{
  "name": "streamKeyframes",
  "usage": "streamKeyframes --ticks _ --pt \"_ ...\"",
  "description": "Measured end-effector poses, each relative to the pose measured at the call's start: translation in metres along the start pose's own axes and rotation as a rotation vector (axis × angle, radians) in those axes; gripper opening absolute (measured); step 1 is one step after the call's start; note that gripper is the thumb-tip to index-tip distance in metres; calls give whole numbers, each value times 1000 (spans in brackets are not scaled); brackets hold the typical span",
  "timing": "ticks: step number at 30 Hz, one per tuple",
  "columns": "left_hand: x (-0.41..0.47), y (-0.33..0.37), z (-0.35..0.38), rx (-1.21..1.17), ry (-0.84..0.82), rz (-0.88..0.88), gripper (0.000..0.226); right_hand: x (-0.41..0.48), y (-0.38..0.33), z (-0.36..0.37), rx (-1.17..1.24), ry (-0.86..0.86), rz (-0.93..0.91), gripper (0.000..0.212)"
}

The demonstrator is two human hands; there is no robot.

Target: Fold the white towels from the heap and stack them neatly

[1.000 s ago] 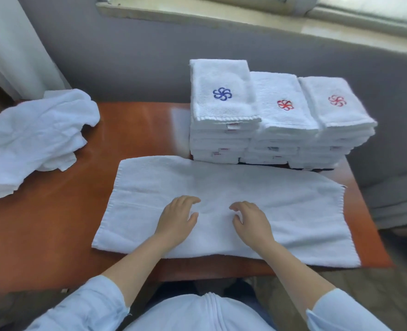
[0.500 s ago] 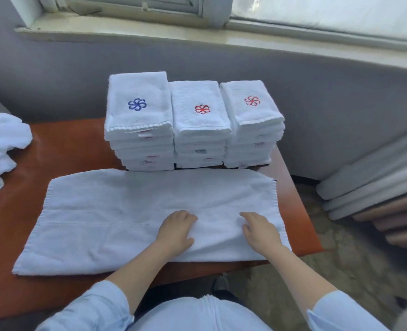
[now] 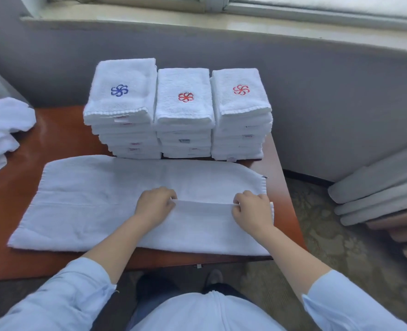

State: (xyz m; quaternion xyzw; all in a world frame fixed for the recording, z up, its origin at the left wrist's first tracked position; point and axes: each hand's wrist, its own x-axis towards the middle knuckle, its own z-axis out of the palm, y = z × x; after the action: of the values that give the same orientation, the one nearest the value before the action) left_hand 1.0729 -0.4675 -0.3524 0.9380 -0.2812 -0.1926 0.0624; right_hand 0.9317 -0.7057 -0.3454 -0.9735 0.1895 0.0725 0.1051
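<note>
The spread towel (image 3: 90,206) lies lengthwise on the table (image 3: 4,211). Its near edge runs close along the table's front edge, and its right end stops just short of the table's right edge. Bare wood shows on the left, between the towel and the heap of unfolded towels (image 3: 1,132) at the far left. Three stacks of folded towels (image 3: 184,111) stand right at the towel's far edge, in front of the grey wall (image 3: 329,96). On the towel's right half, the left hand (image 3: 155,207) and the right hand (image 3: 253,212), fingers curled, each pinch one end of a raised crease running between them.
</note>
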Motion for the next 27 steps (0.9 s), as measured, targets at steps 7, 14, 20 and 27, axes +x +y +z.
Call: streamKeyframes --ticks 7,14,20,27 --pt "-10 29 27 -38 89 121 38 -14 1 10 31 -63 -32 45" --pt "-34 32 67 104 -116 228 68 -52 -8 46 85 -342 65 58" --pt "-26 45 63 224 -122 248 73 -50 5 48 35 -433 41 77" --pt "-21 87 62 203 -156 262 77 -42 40 38 -2 -419 93 84"
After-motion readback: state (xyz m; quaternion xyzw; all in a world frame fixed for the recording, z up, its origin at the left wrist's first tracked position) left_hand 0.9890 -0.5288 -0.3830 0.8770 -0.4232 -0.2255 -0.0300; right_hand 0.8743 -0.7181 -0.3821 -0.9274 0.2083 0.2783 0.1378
